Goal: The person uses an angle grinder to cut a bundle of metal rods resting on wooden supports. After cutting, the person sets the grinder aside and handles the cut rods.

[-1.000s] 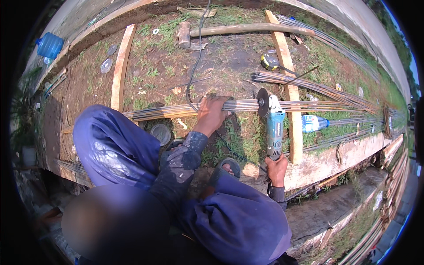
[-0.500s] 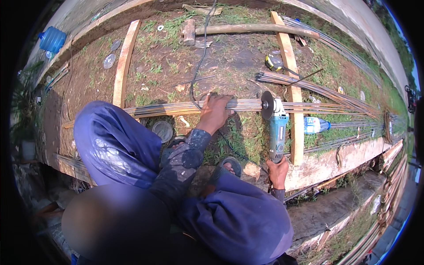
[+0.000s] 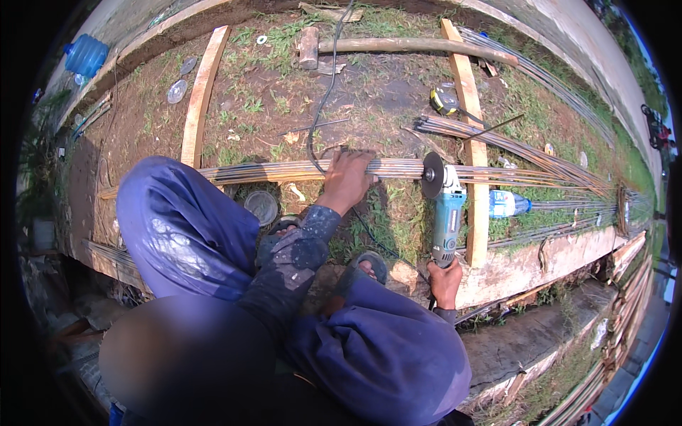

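Observation:
My left hand (image 3: 348, 179) is wrapped over a bundle of thin, rusty steel rods (image 3: 263, 172) lying crosswise before me. A black power cord (image 3: 312, 135) passes under that hand. My right hand (image 3: 445, 282) grips the rear end of a teal angle grinder (image 3: 447, 220), which points away from me. The grinder's cutting disc (image 3: 432, 186) stands upright across the bundle, to the right of my left hand. Whether the disc is spinning or touching the rods, I cannot tell; no sparks show. Past the disc the rods continue over a wooden crosspiece (image 3: 477, 213).
Another wooden crosspiece (image 3: 202, 99) lies to the left. Beyond the rods are a long-handled mallet (image 3: 398, 45) and a tape measure (image 3: 444, 101). More rods (image 3: 526, 149) fan out at right, beside a plastic bottle (image 3: 503, 204). A blue water jug (image 3: 86, 55) lies far left.
The grinder and its disc have shifted slightly toward me, along with my right hand. My left hand stays on the rods.

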Available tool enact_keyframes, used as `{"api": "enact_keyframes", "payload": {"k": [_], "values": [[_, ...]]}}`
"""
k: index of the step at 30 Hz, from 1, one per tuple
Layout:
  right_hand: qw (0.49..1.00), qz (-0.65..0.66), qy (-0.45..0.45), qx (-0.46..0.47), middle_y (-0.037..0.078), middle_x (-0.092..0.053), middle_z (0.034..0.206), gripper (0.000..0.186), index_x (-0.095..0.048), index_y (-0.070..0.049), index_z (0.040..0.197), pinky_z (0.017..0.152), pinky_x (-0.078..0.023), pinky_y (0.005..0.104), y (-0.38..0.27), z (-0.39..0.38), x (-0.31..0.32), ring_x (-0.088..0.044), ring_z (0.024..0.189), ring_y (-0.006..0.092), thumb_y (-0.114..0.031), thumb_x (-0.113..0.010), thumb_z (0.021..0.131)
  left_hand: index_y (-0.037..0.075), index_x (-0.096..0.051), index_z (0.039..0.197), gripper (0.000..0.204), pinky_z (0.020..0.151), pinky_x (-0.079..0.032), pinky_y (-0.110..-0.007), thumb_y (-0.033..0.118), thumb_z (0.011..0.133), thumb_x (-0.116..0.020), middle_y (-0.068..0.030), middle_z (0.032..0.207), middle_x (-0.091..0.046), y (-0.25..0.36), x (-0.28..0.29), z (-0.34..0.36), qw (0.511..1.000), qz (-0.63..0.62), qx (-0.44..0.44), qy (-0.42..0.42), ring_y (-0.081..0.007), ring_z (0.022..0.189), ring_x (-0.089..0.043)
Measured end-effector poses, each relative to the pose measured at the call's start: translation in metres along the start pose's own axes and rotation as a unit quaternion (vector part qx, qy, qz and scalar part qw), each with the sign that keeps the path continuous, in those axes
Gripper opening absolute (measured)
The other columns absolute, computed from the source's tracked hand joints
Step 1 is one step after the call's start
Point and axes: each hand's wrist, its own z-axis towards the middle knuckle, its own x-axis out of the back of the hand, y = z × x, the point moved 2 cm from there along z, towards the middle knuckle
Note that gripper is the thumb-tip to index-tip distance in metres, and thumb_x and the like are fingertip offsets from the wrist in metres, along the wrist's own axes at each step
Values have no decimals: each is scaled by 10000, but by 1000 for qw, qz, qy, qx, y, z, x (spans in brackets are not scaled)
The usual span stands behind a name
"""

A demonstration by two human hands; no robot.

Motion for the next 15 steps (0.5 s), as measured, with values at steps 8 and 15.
{"api": "enact_keyframes", "payload": {"k": [8,15], "values": [[999,-37,-2,-25,82,-667,798,300,-613,54,970,677,-504,326,-3,14,-6,-601,721,147,-92,-743,742,98,-600,1383,546,1228,-260,-501,240,877,-750,-126,1375,-618,1,0,0,1000,-1,0,-1,-329,1312,-519],[999,-35,6,21,89,-671,790,290,-615,59,946,676,-509,330,-10,19,-12,-602,710,150,-105,-736,740,84,-611,1364,525,1227,-259,-503,233,879,-747,-137,1361,-625,-2,-2,1,1000,-4,-7,6,-337,1310,-520]]}}
